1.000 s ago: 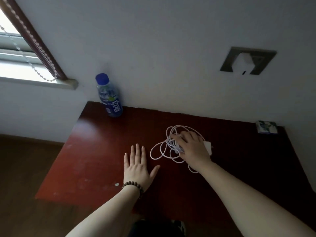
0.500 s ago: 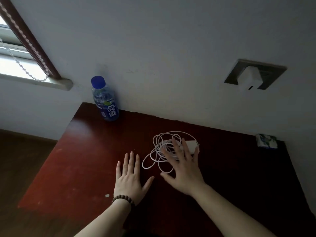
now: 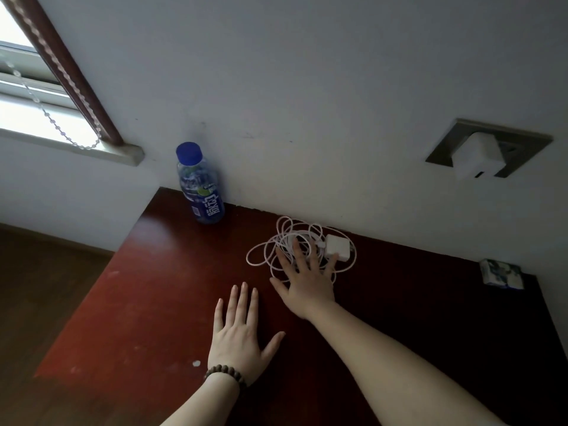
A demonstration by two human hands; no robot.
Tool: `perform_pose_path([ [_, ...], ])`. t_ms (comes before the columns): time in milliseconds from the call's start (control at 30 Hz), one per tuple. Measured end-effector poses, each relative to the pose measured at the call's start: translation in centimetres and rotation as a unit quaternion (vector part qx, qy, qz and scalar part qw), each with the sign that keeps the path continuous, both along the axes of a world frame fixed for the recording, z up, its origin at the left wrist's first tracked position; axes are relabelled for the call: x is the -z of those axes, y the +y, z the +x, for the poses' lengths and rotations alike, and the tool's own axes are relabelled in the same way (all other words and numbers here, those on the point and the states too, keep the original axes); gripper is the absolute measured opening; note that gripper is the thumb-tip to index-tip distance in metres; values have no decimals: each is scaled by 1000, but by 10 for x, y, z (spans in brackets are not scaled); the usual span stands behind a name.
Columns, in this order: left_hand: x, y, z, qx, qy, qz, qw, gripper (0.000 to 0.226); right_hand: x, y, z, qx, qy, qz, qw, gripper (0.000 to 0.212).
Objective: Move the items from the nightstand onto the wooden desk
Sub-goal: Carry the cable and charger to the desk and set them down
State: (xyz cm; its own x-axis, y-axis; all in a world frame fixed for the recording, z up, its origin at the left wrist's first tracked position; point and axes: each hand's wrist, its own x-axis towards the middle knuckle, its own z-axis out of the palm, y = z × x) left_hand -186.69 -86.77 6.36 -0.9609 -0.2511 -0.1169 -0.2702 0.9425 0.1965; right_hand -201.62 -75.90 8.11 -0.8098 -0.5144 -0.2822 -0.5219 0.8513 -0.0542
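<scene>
On the dark red wooden counter point(image 3: 147, 287), the blue-capped drink bottle point(image 3: 201, 187) stands upright against the wall. The left hand point(image 3: 238, 336) lies flat, fingers straight. The right hand point(image 3: 307, 279) has its fingers spread, resting on the coiled white charging cable point(image 3: 270, 250), just beside its white adapter point(image 3: 338, 247). A small tissue pack point(image 3: 501, 273) lies at the far right.
</scene>
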Motion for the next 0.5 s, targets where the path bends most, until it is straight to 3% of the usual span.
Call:
perform_pose_path([
  [167, -2, 0, 0, -4, 0, -1, 1000, 93, -24, -24, -23, 8, -45, -86, 995, 61],
  [300, -3, 0, 0, -8, -4, 1, 1000, 94, -31, -2, -16, 59, 177, -198, 962, 54],
  [400, -2, 0, 0, -6, -1, 1, 1000, 94, -19, 30, -28, 82, 128, -134, 979, 78],
  [500, -1, 0, 1, -3, 8, 6, 1000, 93, -2, 40, -34, 74, 54, -68, 993, 84],
])
